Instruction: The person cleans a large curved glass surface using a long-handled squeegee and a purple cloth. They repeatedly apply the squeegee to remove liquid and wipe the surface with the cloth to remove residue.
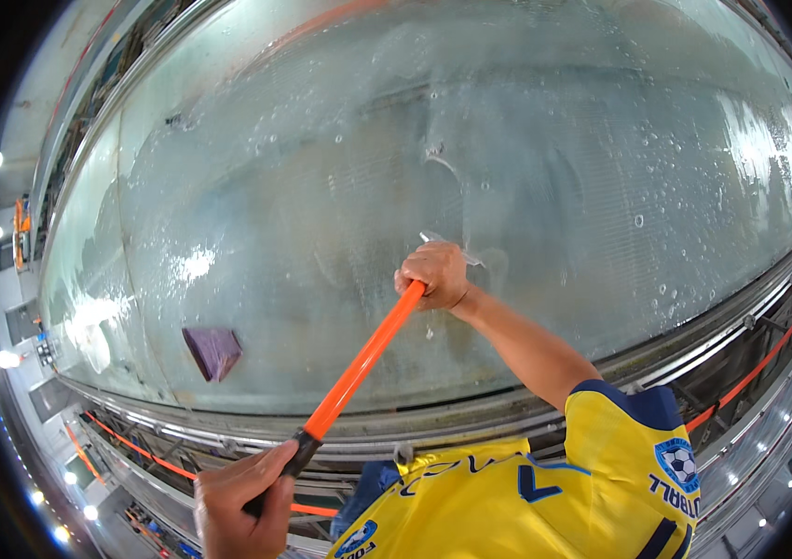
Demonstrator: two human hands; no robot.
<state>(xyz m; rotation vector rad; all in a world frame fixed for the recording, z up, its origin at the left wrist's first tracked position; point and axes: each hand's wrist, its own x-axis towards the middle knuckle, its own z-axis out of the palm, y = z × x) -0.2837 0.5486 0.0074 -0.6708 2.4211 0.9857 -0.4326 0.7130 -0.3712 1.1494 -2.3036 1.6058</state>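
An orange pole [363, 363] with a black grip slants up from the lower left over a wide, wet, pale grey-green sheet [321, 205]. My left hand [247, 498] is closed round the black grip. Farther up, my right hand [435, 276] wraps the pole's far end, over the wet surface. Thin whitish edges [452, 248] stick out past the right hand's knuckles; the hand hides most of that end, so its kind cannot be made out. A folded purple piece [213, 353], cloth or paper, lies on the sheet left of the pole.
Metal rails [471, 410] edge the wet sheet on the near side, close to my yellow shirt [526, 494]. Beyond the rails run orange bars [755, 368]. Water drops, bubbles and bright light reflections dot the sheet. Another framed structure [70, 121] stands along the left.
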